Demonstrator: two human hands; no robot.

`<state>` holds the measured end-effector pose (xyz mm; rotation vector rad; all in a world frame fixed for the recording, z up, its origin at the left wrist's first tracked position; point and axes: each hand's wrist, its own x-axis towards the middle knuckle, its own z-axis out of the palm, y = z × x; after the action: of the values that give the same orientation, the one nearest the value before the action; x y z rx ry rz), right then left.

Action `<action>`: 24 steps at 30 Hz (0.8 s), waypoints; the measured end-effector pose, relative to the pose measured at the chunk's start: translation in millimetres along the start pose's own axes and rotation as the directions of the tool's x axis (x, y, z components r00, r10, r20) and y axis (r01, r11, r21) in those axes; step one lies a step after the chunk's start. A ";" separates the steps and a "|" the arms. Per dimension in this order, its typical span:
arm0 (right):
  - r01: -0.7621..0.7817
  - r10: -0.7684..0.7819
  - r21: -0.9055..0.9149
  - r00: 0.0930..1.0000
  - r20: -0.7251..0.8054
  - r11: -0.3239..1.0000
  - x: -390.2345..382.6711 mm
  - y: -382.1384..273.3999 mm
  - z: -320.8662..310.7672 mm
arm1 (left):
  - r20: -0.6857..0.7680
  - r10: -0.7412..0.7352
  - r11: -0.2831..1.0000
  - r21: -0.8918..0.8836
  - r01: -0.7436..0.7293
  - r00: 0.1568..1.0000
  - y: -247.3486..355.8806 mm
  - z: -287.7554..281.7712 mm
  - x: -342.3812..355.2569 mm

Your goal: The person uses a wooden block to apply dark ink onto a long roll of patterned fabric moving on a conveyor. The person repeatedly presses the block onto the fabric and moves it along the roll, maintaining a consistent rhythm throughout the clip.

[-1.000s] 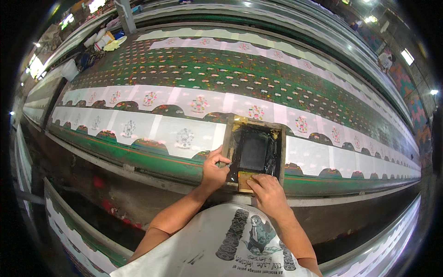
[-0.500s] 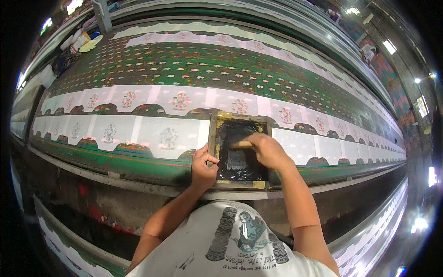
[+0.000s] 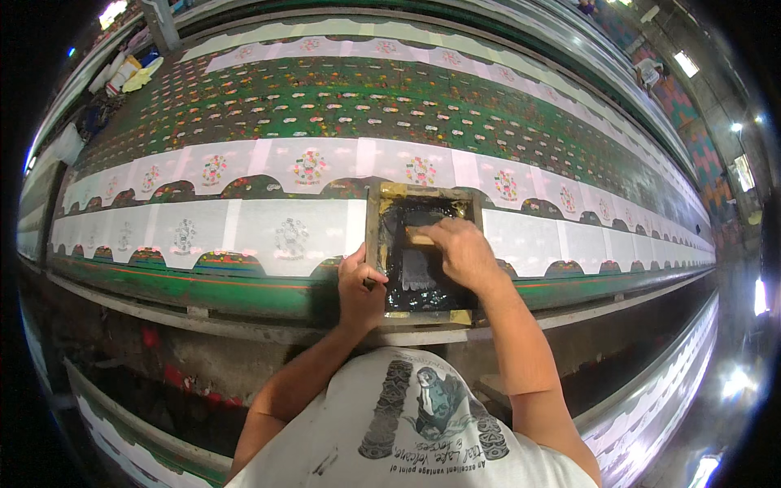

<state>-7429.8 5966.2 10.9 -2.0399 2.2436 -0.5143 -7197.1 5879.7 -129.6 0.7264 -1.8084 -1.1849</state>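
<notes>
A wooden-framed printing screen [image 3: 373, 232] lies across the front row of white cloth pieces [image 3: 260, 218]. Dark, glossy ink [image 3: 419, 301] coats its inside, and a paler rectangular patch of mesh [image 3: 419, 272] shows in the middle. My left hand [image 3: 362, 286] is closed on the frame's left side bar, low down. Inside the frame, my right hand [image 3: 465, 254] grips a wooden squeegee [image 3: 418, 237] near the upper half of the mesh. The hand covers part of the squeegee, and its lower edge cannot be made out against the ink.
The long green table [image 3: 244, 283] carries rows of cloth pieces, including a second row [image 3: 272, 163] with coloured prints behind the screen. A ledge [image 3: 244, 325] runs along its near side. Bundles of cloth [image 3: 130, 75] lie far left. Another person [image 3: 648, 71] is far right.
My right hand and the squeegee have shifted slightly left within the frame. The whole view has moved a little, so the table sits higher in it. My left hand keeps its hold.
</notes>
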 end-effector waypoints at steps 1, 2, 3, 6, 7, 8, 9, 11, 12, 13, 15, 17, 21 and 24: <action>0.009 -0.009 -0.001 1.000 0.006 1.000 -7.9 -7.7 -1.1 | 0.002 0.004 1.000 0.007 -0.004 1.000 -1.1 -0.2 -0.3; 0.019 -0.019 -0.005 1.000 0.011 1.000 -16.6 -13.6 -0.5 | 0.003 0.010 1.000 0.011 -0.010 1.000 -1.5 -0.1 -0.5; 0.031 -0.031 -0.016 1.000 -0.002 0.999 -27.2 -18.0 3.5 | 0.013 0.007 0.999 0.032 -0.008 1.000 -0.9 -0.9 -1.6; 0.016 -0.016 0.009 1.000 0.000 1.000 -54.9 -38.7 3.5 | 0.003 0.060 0.998 0.006 -0.061 0.998 4.6 -2.3 -1.0; 0.034 -0.033 0.020 0.999 -0.015 0.999 -62.7 -43.5 3.8 | -0.004 0.099 0.995 -0.026 -0.099 0.995 0.0 -2.2 0.6; 0.020 -0.020 0.031 1.000 -0.004 0.999 -69.2 -50.5 1.9 | 0.000 0.084 0.996 -0.020 -0.084 0.996 -2.0 -2.6 -0.9; 0.007 -0.007 0.042 1.000 0.008 0.999 -74.9 -58.5 -1.1 | 0.004 0.069 0.998 -0.014 -0.069 0.998 -2.8 -3.0 -3.1; -0.006 0.004 0.066 1.000 0.024 0.998 -86.6 -64.8 -1.0 | 0.008 0.065 0.998 -0.022 -0.065 0.998 0.8 -3.3 -1.6; -0.017 0.015 0.072 0.999 0.036 0.997 -91.2 -68.4 -1.9 | 0.022 0.047 0.999 -0.010 -0.047 0.999 2.4 -3.6 -2.0; -0.028 0.025 0.077 0.999 0.045 0.997 -93.0 -74.1 -4.1 | 0.036 0.032 0.999 0.004 -0.032 0.999 4.2 -5.3 -0.5; -0.048 0.042 0.060 0.994 0.098 0.997 -102.9 -76.2 -2.1 | 0.057 0.008 1.000 -0.013 -0.007 0.998 11.0 -7.5 2.3; -0.071 0.060 0.124 0.994 0.092 0.990 -110.0 -80.6 -2.2 | 0.077 -0.021 0.999 0.027 0.018 0.997 11.8 -8.5 3.3; -0.058 0.078 0.239 0.994 -0.075 0.969 -134.9 -69.3 -0.6 | 0.075 -0.070 0.997 0.040 0.067 0.995 13.6 -7.7 4.3; -0.239 0.317 0.276 0.905 -0.285 0.931 -163.3 -49.6 8.3 | 0.060 0.075 0.996 -0.045 -0.073 0.995 13.6 -6.2 6.4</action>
<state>-7360.7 6121.0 -10.9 -1.5763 2.4505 -1.0971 -7195.1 5877.0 -113.7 0.5990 -1.8394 -1.2053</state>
